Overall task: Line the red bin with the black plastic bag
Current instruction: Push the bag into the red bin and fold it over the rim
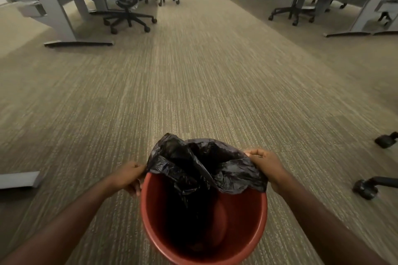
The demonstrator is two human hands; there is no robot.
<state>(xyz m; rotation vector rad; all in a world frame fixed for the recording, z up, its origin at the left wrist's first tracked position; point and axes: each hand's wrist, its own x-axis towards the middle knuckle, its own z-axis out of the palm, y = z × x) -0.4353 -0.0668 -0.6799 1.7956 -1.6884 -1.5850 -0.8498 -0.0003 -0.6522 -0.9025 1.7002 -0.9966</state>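
Both hands, left hand (129, 176) and right hand (266, 165), pinch the black plastic bag (204, 168) mouth apart over the red bin's (243, 249) far rim; its body hangs inside (near rim uncovered, cuffing remains).

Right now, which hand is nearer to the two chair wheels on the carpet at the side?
The right. The right hand holds the black bag on the side of the chair wheels. The left hand grips the bag's opposite edge, beyond the red bin.
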